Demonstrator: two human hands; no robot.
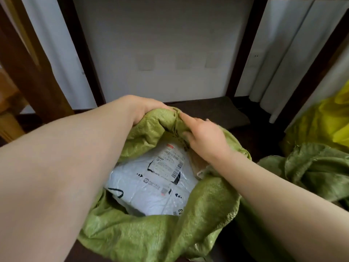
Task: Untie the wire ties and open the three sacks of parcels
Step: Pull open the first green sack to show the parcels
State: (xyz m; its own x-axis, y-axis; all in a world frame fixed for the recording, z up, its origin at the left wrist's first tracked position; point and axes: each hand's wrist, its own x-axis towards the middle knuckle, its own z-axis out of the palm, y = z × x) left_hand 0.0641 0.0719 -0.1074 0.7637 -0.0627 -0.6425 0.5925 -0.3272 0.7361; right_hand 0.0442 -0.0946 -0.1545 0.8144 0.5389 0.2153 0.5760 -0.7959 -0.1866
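Note:
A green woven sack (151, 235) stands open in front of me, its mouth spread wide. Inside lies a white plastic parcel (151, 191) with a printed shipping label, and a brown parcel (198, 165) shows at the sack's right inner edge. My left hand (139, 108) grips the far rim of the sack, bunching the fabric. My right hand (205, 140) holds the same rim from the right, index finger stretched along a seam fold (176, 121). I see no wire tie on this sack.
A second green sack (311, 169) slumps at the right, with a yellow sack (324, 121) behind it. Dark wooden posts (243, 50) frame a white wall. A flat dark cushion (226, 110) lies behind the open sack on the dark floor.

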